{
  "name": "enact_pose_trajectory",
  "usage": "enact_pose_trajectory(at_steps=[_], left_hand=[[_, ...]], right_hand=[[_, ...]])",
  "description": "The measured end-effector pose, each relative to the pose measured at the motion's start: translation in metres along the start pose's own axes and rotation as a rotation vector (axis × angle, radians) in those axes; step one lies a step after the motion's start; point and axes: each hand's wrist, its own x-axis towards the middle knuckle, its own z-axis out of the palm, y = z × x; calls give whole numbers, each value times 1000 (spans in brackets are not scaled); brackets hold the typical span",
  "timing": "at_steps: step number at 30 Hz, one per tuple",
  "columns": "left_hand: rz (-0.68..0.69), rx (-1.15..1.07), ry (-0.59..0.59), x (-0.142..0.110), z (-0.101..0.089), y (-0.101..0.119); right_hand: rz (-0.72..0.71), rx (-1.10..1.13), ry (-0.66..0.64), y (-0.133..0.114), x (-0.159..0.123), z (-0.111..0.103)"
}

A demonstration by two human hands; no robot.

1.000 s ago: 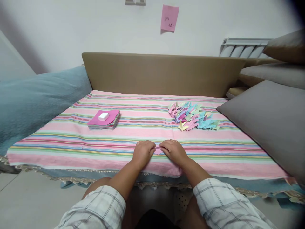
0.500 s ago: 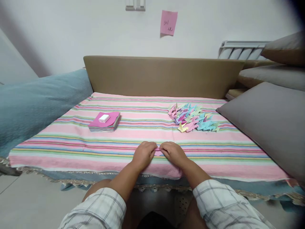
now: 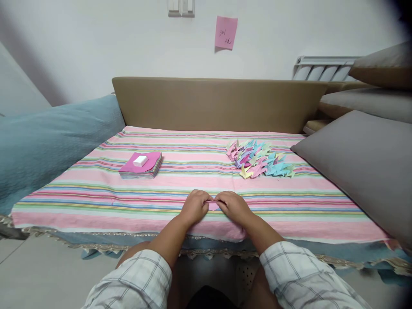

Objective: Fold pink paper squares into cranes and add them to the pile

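My left hand and my right hand rest close together on the striped cloth near its front edge. Both pinch a small pink folded paper between their fingertips; most of the paper is hidden by the fingers. Further back on the right lies a pile of several folded paper cranes in pastel colours. At the back left sits a stack of coloured paper sheets with a small white block on top.
A tan padded board borders the far side of the cloth. A teal blanket lies at the left, grey cushions at the right. A pink sticky note hangs on the wall.
My hands stay pinched on the pink paper in the same spot, with only slight finger shifts. The camera has tilted a little, so the scene sits lower in view.
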Motion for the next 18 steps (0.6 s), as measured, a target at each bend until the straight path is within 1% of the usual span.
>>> enact_pose_trajectory(at_steps=[11,14,18], left_hand=[[-133,90,2,0,-1,11],[-135,124,22,-1,0,12],[-98,146,60,-3,2,11]], right_hand=[[45,21,-3,-2,2,-1],[50,25,-2,-2,2,0],[13,30,-16,-1,2,2]])
